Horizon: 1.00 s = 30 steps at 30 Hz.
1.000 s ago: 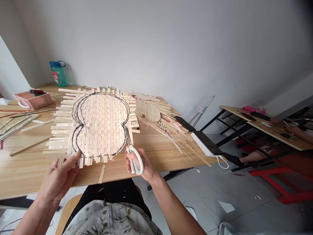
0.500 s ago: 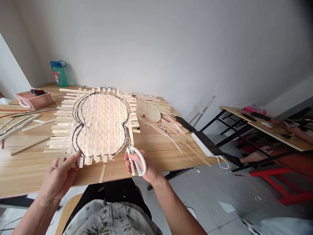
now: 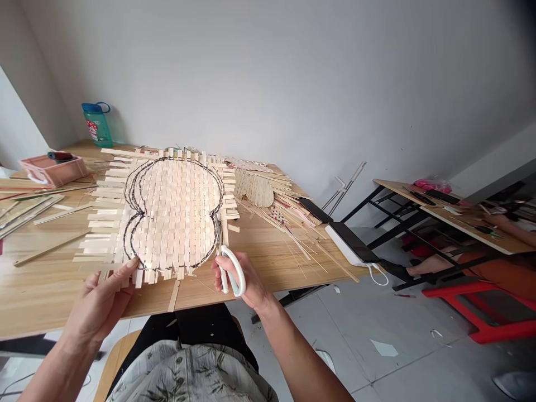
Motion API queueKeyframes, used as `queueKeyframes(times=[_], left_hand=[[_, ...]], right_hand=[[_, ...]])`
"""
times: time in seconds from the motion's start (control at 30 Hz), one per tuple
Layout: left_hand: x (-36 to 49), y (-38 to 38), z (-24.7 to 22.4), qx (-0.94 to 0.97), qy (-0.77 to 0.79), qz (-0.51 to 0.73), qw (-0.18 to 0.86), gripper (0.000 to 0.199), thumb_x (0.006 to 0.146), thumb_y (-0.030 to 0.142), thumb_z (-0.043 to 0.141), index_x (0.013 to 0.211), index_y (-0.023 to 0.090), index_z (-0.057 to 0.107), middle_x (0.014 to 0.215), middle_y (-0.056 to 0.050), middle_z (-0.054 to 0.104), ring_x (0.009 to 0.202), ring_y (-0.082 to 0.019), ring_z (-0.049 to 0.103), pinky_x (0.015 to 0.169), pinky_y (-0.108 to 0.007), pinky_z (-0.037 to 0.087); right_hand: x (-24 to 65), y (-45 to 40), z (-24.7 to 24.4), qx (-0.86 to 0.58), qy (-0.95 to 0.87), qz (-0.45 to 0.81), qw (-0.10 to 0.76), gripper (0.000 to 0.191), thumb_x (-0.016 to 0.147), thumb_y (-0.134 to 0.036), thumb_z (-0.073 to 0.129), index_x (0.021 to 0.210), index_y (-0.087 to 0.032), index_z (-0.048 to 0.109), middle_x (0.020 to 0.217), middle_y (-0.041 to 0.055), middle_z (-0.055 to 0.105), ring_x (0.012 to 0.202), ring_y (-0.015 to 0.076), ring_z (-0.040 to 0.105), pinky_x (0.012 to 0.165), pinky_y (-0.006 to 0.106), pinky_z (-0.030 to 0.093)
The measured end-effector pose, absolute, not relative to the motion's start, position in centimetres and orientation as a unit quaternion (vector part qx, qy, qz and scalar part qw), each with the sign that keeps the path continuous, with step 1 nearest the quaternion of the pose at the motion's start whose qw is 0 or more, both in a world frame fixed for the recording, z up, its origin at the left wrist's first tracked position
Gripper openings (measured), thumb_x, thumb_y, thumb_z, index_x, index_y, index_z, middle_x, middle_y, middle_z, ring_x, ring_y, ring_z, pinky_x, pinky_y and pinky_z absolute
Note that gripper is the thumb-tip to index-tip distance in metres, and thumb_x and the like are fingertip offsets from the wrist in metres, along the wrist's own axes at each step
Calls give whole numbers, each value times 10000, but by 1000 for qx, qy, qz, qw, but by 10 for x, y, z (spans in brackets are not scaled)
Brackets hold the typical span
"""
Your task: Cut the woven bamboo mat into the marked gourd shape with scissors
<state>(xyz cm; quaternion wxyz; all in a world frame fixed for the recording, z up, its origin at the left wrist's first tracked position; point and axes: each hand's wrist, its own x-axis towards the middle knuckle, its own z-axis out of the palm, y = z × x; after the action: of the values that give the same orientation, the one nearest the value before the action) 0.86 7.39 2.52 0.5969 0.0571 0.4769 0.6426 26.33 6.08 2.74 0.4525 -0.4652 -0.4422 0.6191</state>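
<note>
Two hands working at bench (image 3: 268,259), woven bamboo-strip mat (image 3: 171,215) lying flat near its front edge. Should be light, bit springy; loose strip ends likely to shift, so best held by woven middle. Left hand (image 3: 98,301): fingers (image 3: 128,267) pinching mat's lower edge. Right hand (image 3: 251,290): fingers closed round white scissors (image 3: 237,268), blades (image 3: 218,234) at black outline (image 3: 134,195) on mat's right side.
</note>
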Motion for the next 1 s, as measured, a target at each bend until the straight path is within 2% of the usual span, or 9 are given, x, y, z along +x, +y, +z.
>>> queueKeyframes(times=[0.1,0.3,0.57,0.7,1.0], left_hand=[[7,73,22,114,456,660,587,333,653,-110,808,705,145,601,643,5,719,577,-86,699,622,-104,580],[3,73,16,130,470,642,591,228,623,-35,875,708,112,723,673,-26,758,595,-116,722,615,-138,611],[4,76,12,126,465,655,582,425,337,82,1011,615,144,695,614,2,727,544,-108,686,571,-142,601],[4,76,11,123,473,653,579,484,316,105,1022,710,144,744,673,-15,755,586,-120,710,612,-157,614],[4,76,11,138,477,643,583,492,298,151,1043,681,157,734,629,12,699,561,-98,671,626,-146,609]], right_hand=[[262,64,26,-474,-444,609,455,314,728,-461,719,680,-172,605,548,-17,590,464,106,546,462,222,430],[264,67,25,-486,-452,590,460,258,675,-371,714,613,-194,537,489,-45,531,403,81,468,398,198,372],[261,66,18,-492,-457,568,476,201,662,-353,675,614,-205,549,406,-61,491,342,86,426,352,195,323],[261,68,16,-489,-461,567,476,183,665,-344,648,598,-205,550,397,-56,490,333,84,420,353,197,318],[260,68,17,-492,-461,564,477,183,665,-335,646,588,-210,536,393,-59,481,325,87,414,344,201,316]])
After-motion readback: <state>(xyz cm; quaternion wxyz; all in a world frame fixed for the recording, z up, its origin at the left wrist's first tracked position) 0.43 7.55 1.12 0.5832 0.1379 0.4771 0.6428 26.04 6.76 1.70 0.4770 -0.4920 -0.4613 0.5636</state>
